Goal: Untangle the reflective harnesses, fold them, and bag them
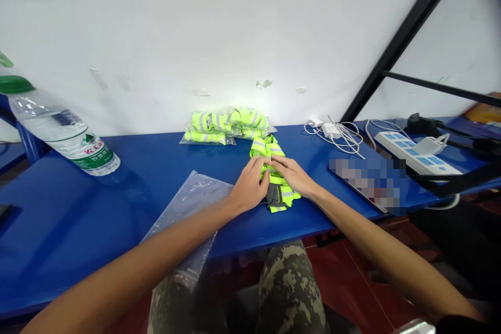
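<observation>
A yellow-green reflective vest with silver stripes and a dark grey patch lies bunched on the blue table. My left hand grips its left side, fingers curled in against the fabric. From the right, my right hand pinches the same vest, and the fingertips of both hands nearly meet over its middle. What lies under the fingers is partly hidden. A clear plastic bag rests flat under my left forearm, its lower end hanging past the table edge. Behind the vest sit packed reflective vests in clear bags.
A large water bottle with a green cap stands at left. On the right are a coiled white cable with chargers, a blurred-out flat device and a white power strip. A black metal frame slants along the right side.
</observation>
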Action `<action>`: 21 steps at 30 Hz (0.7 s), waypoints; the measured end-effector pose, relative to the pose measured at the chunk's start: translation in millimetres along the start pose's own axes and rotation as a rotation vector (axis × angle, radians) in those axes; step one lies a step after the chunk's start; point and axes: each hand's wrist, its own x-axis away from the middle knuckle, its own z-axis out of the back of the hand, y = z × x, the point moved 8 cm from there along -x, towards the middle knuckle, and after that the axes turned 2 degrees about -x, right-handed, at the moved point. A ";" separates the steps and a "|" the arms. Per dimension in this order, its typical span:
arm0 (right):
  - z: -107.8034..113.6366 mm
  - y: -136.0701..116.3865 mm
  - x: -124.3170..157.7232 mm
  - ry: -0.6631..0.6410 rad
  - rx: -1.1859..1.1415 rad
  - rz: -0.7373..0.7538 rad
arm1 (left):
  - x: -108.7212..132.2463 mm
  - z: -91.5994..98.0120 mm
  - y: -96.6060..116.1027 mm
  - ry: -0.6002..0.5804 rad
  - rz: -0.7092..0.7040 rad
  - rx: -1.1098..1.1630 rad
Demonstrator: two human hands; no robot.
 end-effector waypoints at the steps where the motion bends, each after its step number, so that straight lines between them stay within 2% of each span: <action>1: -2.8 -1.0 0.5 -0.045 -0.020 0.004 | 0.1 -0.3 0.8 -0.009 -0.004 -0.001; 5: -8.3 -1.8 -2.7 -0.172 -0.097 0.050 | 0.8 -0.2 1.4 -0.007 -0.007 -0.015; 9: -10.0 -2.7 -14.1 -0.198 -0.056 0.127 | 1.6 3.3 -3.0 0.039 0.042 -0.102; 11: -6.5 -4.6 -19.1 -0.125 0.046 0.172 | 1.9 6.2 -6.3 0.063 0.078 -0.191; 13: 4.1 -7.8 -19.5 0.043 0.175 0.193 | 1.9 8.3 -10.3 0.071 0.118 -0.266; 15: 16.1 -14.8 -10.8 0.225 0.291 0.209 | 1.9 9.5 -15.4 0.071 0.163 -0.305; 17: 18.9 -27.0 4.9 0.294 0.394 0.270 | 2.0 10.4 -20.3 0.074 0.205 -0.319; 19: 12.1 -38.8 23.0 0.234 0.481 0.348 | 1.5 9.9 -23.4 0.073 0.221 -0.301; 21: -0.9 -44.8 40.4 0.068 0.541 0.411 | 0.5 9.0 -24.6 0.074 0.207 -0.239</action>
